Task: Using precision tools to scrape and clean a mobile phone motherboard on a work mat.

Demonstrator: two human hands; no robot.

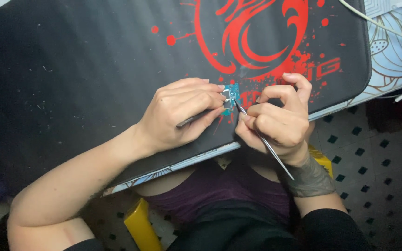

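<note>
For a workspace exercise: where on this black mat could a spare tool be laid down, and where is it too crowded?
Free: the wide black stretch of the mat left of the left hand, up to the mat's far and left edges. Some room lies over the red print beyond the hands. Crowded: around the small teal circuit board, where both hands meet, the right hand holding a thin metal probe.

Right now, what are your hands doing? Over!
Left hand pinning small teal circuit board with dark tweezers. Right hand holding thin metal probe, tip at board. Black-and-red desk mat underneath; nothing blocking.
</note>
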